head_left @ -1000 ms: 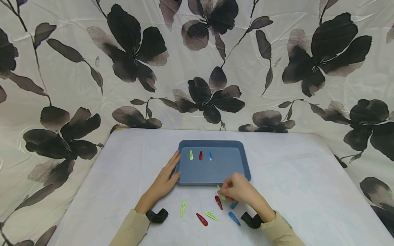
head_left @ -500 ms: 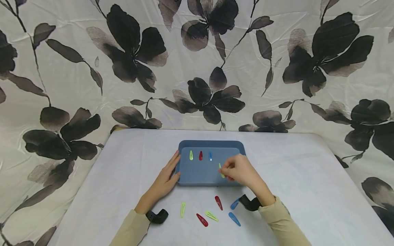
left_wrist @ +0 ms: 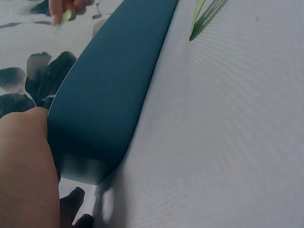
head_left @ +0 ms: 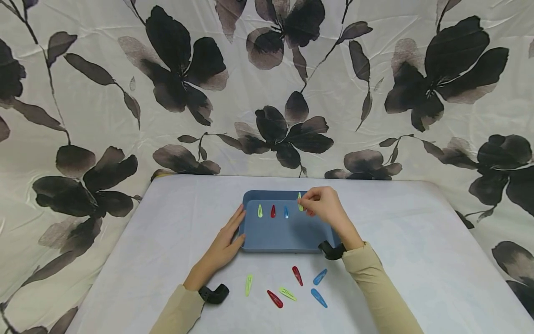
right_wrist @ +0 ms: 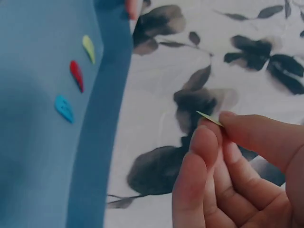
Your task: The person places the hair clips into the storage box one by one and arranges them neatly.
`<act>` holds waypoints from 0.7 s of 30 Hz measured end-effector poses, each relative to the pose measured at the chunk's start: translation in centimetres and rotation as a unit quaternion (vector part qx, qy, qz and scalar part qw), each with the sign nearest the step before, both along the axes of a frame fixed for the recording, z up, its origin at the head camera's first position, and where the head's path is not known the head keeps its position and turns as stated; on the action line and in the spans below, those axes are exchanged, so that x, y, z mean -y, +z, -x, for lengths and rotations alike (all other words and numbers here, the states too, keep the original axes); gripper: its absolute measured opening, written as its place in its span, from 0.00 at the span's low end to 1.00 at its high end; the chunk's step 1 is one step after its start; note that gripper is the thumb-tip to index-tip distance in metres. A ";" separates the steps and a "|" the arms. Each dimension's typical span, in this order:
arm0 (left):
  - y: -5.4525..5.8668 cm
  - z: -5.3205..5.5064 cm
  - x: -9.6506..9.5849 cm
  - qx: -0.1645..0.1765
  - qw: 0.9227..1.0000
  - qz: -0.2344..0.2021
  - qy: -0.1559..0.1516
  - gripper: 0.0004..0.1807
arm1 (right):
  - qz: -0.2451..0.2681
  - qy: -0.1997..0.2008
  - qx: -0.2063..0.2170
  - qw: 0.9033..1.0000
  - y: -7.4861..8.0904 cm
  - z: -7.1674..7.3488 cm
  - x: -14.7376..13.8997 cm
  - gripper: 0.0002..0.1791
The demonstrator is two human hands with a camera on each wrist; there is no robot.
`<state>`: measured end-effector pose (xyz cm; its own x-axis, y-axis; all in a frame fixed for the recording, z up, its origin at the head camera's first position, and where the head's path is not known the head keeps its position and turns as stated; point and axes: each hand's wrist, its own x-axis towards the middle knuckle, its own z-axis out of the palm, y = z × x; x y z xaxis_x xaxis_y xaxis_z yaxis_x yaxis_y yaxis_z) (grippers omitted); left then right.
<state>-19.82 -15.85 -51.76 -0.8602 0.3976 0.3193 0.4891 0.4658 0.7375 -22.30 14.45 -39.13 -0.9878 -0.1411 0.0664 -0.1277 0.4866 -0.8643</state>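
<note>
My right hand [head_left: 327,206] pinches a yellow-green snap hair clip [head_left: 300,201] between thumb and fingertips, over the back right part of a blue tray [head_left: 288,236]. In the right wrist view the pinched clip [right_wrist: 210,118] shows edge-on. Within the tray, toward its back, lie a green clip [head_left: 260,211], a red clip [head_left: 273,211] and a blue clip [head_left: 286,212] in a row. My left hand [head_left: 221,246] rests against the tray's left side, fingers extended along the rim. The left wrist view shows the tray's front wall [left_wrist: 104,95] beside the left thumb.
On the white table [head_left: 167,222] in front of the tray lie several more clips: green [head_left: 249,285] and green [head_left: 288,293], red [head_left: 297,275] and red [head_left: 274,298], blue [head_left: 320,276] and blue [head_left: 319,298]. A floral cloth [head_left: 267,93] hangs behind.
My right hand has carried the green hair clip from the table in front of the tray, up and over the tray to its back right. The left hand has stayed at the tray's left side.
</note>
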 end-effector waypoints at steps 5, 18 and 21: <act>-0.1 0.0 0.0 -0.003 1.000 -0.002 -0.002 0.36 | 0.064 -0.015 0.015 0.998 -1.5 1.6 -0.3 0.09; -0.2 0.1 0.1 -0.003 1.000 -0.004 -0.002 0.37 | 0.140 -0.045 0.108 0.983 -5.4 4.4 -0.8 0.12; -0.3 0.1 0.1 -0.003 1.000 -0.003 -0.001 0.37 | 0.126 -0.056 0.122 0.983 -6.1 4.7 -0.8 0.11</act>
<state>-19.90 -15.93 -52.01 -0.8579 0.3969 0.3263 0.4935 0.4599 0.7382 -26.95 15.26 -45.20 -0.9872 -0.0401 -0.1546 0.1398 0.2514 -0.9577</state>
